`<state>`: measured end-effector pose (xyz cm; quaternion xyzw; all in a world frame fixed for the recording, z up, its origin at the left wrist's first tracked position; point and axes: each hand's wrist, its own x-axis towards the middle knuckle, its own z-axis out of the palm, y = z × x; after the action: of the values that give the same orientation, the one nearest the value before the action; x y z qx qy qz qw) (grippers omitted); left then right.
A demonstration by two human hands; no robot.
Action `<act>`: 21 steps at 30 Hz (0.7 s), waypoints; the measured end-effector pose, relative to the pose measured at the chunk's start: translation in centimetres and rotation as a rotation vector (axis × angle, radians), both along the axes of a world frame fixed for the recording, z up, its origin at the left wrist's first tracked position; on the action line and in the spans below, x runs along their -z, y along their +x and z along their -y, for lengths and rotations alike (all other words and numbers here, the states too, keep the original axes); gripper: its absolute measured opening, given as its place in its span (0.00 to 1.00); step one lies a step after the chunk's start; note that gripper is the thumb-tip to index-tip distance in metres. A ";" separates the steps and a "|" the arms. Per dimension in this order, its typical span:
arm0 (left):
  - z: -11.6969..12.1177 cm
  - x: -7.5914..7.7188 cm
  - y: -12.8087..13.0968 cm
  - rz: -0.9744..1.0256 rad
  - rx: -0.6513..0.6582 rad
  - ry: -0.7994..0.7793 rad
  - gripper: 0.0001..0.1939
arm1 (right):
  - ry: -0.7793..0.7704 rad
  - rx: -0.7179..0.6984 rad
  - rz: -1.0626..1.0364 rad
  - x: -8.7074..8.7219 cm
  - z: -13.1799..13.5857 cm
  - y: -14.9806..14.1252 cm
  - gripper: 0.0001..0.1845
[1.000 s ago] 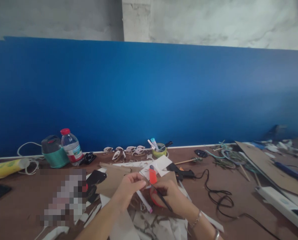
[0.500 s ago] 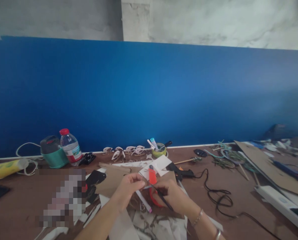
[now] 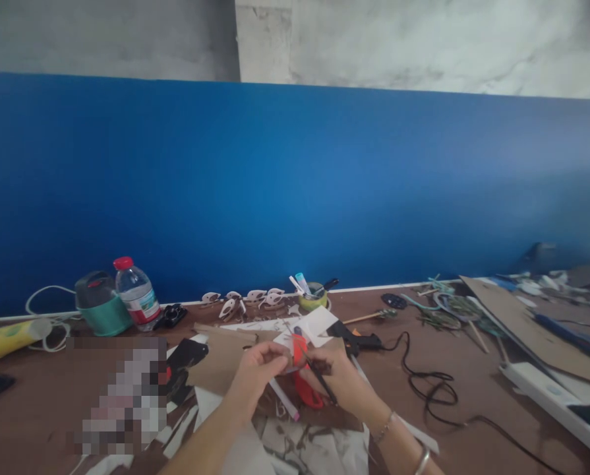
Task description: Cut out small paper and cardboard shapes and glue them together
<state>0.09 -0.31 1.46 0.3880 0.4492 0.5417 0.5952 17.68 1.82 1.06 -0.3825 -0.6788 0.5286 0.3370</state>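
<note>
My left hand (image 3: 259, 377) has thumb and fingertips pinched together; what they hold is too small to make out. Close to its right, my right hand (image 3: 343, 381) grips a slender black tool (image 3: 323, 384), whose exact kind is unclear, its tip pointing at the left fingertips. Between and below the hands lies a red-orange looped tool (image 3: 308, 390), partly covered. A white marker with a pink end (image 3: 285, 400) rests beside it. Beneath are brown cardboard (image 3: 215, 361) and white paper (image 3: 319, 324) with scraps.
Several small white bird-like cutouts (image 3: 256, 297) stand at the back, left of a green cup of pens (image 3: 314, 302). A black glue gun (image 3: 356, 341) trails its cord (image 3: 428, 376). A water bottle (image 3: 139, 300) is left; a power strip (image 3: 546, 402) right.
The right hand and its black tool have shifted slightly, tilting the tool more steeply. The left hand keeps its pinch. The whole view has moved a little.
</note>
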 end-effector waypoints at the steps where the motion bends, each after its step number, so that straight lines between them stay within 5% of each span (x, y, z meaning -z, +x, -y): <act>1: 0.1 -0.2 0.3 -0.012 -0.024 0.007 0.12 | -0.048 0.023 -0.035 0.1 0.0 -0.3 0.09; 7: 0.8 -0.1 1.0 -0.099 -0.040 0.035 0.12 | -0.034 0.101 -0.158 0.0 0.5 -1.4 0.15; 15: 0.6 1.0 1.3 0.230 0.047 -0.077 0.16 | -0.197 0.123 -0.184 -0.2 0.7 -1.7 0.18; 21: 0.8 0.6 1.5 0.198 -0.019 -0.070 0.16 | -0.184 0.140 -0.216 -0.2 0.6 -1.7 0.17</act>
<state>1.56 -1.08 0.87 0.3073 0.4102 0.5670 0.6448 15.94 1.18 1.26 -0.3991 -0.5588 0.6018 0.4078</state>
